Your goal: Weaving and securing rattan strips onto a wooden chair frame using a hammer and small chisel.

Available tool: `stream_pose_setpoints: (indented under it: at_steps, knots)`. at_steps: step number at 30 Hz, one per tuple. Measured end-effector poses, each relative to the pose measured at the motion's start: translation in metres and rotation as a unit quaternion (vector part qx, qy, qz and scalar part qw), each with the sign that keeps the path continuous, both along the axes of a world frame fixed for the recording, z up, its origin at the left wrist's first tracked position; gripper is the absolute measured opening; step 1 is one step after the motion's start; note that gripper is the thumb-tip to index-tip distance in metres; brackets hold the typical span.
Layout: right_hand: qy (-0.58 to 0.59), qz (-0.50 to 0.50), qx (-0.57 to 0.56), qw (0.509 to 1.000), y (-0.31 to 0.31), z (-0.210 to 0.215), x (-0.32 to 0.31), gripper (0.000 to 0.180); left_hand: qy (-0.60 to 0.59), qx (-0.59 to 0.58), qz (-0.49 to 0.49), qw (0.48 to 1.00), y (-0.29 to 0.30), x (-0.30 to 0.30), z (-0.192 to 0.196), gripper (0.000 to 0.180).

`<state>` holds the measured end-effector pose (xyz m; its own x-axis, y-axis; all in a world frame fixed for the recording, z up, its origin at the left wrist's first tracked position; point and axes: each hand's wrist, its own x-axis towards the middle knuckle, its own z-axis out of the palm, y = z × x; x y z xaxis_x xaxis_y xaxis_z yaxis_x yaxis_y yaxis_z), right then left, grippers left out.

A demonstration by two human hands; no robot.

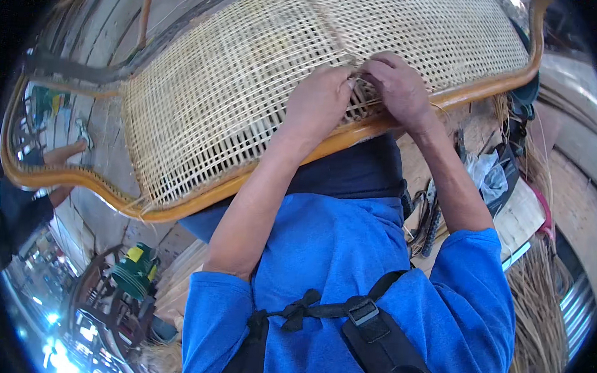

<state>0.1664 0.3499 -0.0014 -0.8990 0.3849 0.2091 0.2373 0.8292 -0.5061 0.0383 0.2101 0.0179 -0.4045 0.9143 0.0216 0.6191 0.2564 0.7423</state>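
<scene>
Across my lap lies a curved wooden furniture frame [479, 92] with a woven cane panel [230, 83] stretched inside it. My left hand [321, 99] and my right hand [394, 89] meet over the weave, close to the frame's near rail. Both have their fingers pinched together at the cane, beside a darker seam [329, 28] that runs up the panel. Thin strands show between the hands, and some gaps in the weave lie just below them. The fingertips largely cover whatever they grip, so the exact strand is hard to make out.
At the right are tools [431, 219], a clear plastic bag [489, 175] and a long bundle of cane strips [539, 317]. A green container [135, 269] stands at lower left. Another person's arm [65, 153] shows at the far left.
</scene>
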Motion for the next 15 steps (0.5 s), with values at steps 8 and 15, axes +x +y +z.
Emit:
stream_pose_setpoints:
  at_steps: [8, 15]
  knots:
    - [0.189, -0.203, 0.002, 0.961, 0.002, 0.032, 0.049, 0.015, -0.208, -0.115, -0.007, 0.971, 0.024, 0.004, -0.008, 0.028]
    - [0.072, -0.511, -0.074, 0.854, 0.068, -0.061, 0.203, 0.022, -0.367, -0.202, 0.000, 0.908, 0.041, -0.007, 0.019, 0.022]
